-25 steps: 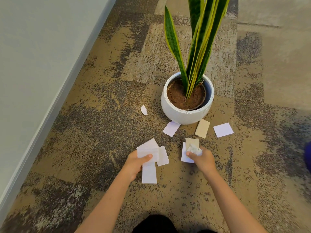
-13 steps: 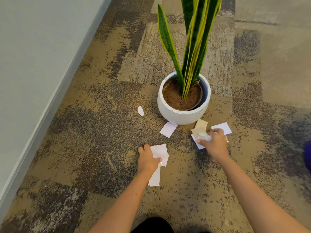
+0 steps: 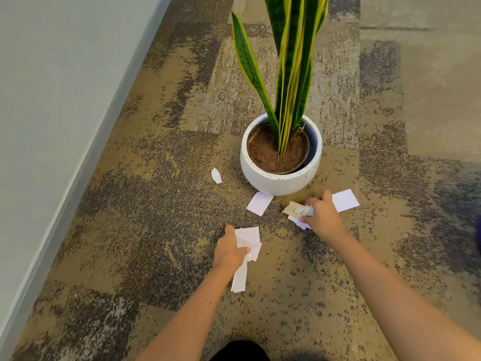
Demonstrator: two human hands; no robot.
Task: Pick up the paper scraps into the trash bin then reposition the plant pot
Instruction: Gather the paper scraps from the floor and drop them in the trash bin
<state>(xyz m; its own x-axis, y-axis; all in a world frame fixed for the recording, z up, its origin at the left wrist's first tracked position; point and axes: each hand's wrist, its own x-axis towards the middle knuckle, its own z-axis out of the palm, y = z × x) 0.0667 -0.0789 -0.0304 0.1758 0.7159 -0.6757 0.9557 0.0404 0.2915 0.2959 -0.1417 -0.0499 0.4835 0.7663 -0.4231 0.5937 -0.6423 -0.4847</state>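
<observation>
A round white plant pot (image 3: 279, 182) with tall green and yellow leaves stands on the carpet. My left hand (image 3: 229, 252) grips a bundle of white paper scraps (image 3: 247, 239) below the pot. My right hand (image 3: 322, 217) holds a crumpled white wad (image 3: 304, 211), a tan scrap (image 3: 291, 207) and a white scrap, with its fingers resting on a white square scrap (image 3: 346, 200) to the right of the pot. A white scrap (image 3: 259, 203) lies in front of the pot. A small torn bit (image 3: 216, 175) lies to its left. No trash bin is in view.
A pale wall with a grey baseboard (image 3: 59, 220) runs along the left. Patterned brown and grey carpet (image 3: 156, 230) covers the floor. A dark blue object (image 3: 478, 238) shows at the right edge.
My right hand has moved up and right with its scraps, from below the pot to the white square beside it. My left hand has closed around its papers and turned them upright.
</observation>
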